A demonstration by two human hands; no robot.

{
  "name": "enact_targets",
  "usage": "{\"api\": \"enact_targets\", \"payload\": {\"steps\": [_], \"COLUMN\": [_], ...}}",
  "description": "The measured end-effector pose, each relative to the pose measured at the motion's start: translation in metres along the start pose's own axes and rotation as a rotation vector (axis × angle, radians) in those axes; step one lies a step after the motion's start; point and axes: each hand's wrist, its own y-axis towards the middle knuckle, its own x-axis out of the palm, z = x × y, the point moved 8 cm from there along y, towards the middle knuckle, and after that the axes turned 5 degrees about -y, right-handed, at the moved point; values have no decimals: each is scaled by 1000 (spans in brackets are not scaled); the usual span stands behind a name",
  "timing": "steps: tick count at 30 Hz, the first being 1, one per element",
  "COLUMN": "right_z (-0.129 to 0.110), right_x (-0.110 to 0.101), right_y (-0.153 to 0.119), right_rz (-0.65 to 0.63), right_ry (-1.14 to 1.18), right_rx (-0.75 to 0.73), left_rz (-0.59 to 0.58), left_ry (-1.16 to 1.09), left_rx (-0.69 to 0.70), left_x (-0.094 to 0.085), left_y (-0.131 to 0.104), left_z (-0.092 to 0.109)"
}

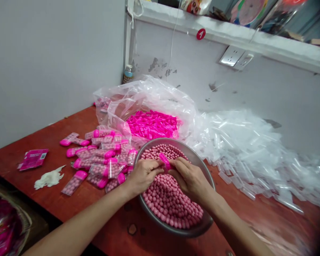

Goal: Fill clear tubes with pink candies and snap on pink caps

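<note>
Over the metal bowl (210, 177) of pink beads (173, 208), both hands meet at one bright pink plastic cap (164, 160). My left hand (146, 174) pinches it from the left with thumb and forefinger. From the other side my right hand (188, 177) grips it with curled fingers. Whether a clear container is attached to the cap cannot be made out. Left of the bowl lies a pile of clear containers (113, 168) filled with beads and topped with pink caps. Behind the bowl, loose pink caps (153, 123) fill an opened clear plastic bag (160, 92).
Many clear empty tubes (245, 142) are heaped on the right of the red table (82, 217). A pink packet (33, 159) and a white scrap (50, 178) lie at the left. A basket (24, 220) with pink packets stands below. A shelf (202, 26) runs along the wall.
</note>
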Motion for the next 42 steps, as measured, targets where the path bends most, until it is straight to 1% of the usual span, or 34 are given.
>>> {"api": "enact_targets", "payload": {"steps": [3,5,8,10,12,14,16,17,18,20,22,26,30,32,35,39,42], "right_z": [-3,-2,2,3,-4,-16,-25,-25,-22,-12,-3,6,7,6,5,7,8], "right_x": [5,9,10,5,-1,-5,-9,-11,-13,-15,-12,6,20,22,24,28,28], "right_y": [-2,-3,0,5,12,18,24,27,30,31,27,14,13,16,20,19,20], "right_rz": [-15,-32,-49,-59,-97,-178,-244,-254,-246,-190,-120,4,83,124,155,143,113], "right_ry": [-62,-72,-25,-24,-81,-151,-201,-231,-267,-326,-344,-359,-380,-378,-385,-398,-349], "right_rx": [-23,-34,-48,-65,-141,-263,-349,-350,-324,-237,-157,-55,49,62,39,22,30], "left_rz": [-35,-36,-15,-16,-51,-77,-64,-45,-28,14,78,184,204,213,219,205,224], "left_ry": [80,108,97,65,15,-30,-51,-60,-72,-112,-158,-215,-230,-232,-237,-243,-274], "left_rx": [70,97,81,55,39,27,-8,-30,-52,-84,-99,-128,-141,-149,-158,-168,-173], "left_x": [4,5,4,3,5,7,6,4,2,-3,-10,-18,-16,-16,-16,-15,-13], "left_y": [-3,-3,-2,0,1,2,2,2,2,3,5,6,7,8,8,9,10], "left_z": [3,3,2,1,2,0,-4,-6,-9,-12,-13,-15,-17,-19,-21,-24,-25]}}
